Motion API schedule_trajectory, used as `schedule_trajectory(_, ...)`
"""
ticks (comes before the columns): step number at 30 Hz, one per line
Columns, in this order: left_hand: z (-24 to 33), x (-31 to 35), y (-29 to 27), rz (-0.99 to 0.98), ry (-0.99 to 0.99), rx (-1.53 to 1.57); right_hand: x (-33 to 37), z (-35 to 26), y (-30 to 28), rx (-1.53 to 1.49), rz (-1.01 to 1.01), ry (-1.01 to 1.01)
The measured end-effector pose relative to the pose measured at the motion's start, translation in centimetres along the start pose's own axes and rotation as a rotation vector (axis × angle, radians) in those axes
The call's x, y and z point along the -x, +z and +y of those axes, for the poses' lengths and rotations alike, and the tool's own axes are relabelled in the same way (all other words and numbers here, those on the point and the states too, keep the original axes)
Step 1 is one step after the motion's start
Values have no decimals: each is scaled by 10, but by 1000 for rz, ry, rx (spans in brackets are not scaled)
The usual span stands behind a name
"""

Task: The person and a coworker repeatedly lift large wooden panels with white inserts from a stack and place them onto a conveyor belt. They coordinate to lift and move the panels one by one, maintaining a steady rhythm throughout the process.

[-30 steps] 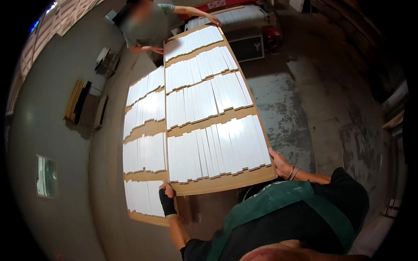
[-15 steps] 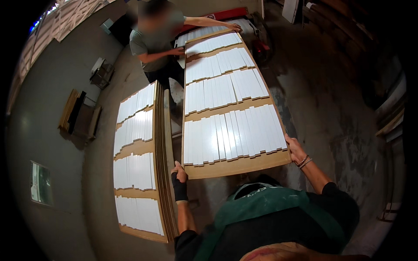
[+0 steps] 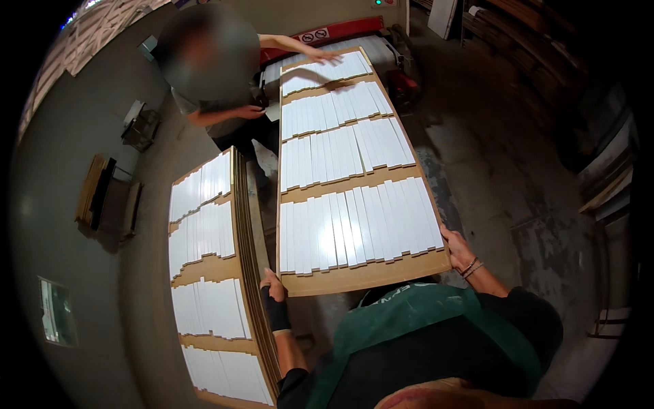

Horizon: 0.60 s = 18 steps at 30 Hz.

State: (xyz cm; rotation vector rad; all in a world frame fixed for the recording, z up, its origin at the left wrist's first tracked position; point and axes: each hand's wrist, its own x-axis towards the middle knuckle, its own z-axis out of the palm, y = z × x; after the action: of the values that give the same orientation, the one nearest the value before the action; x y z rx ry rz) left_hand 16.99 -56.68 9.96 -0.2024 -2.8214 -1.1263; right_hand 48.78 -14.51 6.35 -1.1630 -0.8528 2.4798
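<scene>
Brown board [image 3: 361, 279] w/ glossy wht strips [image 3: 306, 232], L hand [image 3: 274, 287] & R hand [image 3: 460, 251] gripping.

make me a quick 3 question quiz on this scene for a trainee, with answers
1. Multiple choice: at which part do the person's left hand and right hand hold the brown board?
A) far end
B) near end
C) middle

2. True or false: the black wrap is worn on the person's right wrist.

3. Count: how many rows of white strips lie on the held board?

Key:
1. B
2. False; the black wrap is on the left wrist.
3. Four
</scene>
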Motion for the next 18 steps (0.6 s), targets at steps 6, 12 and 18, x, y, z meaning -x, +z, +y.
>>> schedule_trajectory(6, 56, -1, 4, -115, -15, 310, -8, -5, -11, 25, 73, -3)
schedule_trajectory(12, 88, 12, 5, -164, -59, 340, -25, -8, -26, 41, -27, -94)
schedule_trajectory(18, 88, -21, 22, -217, -41, 221, -50, -37, -20, -22, -74, -81)
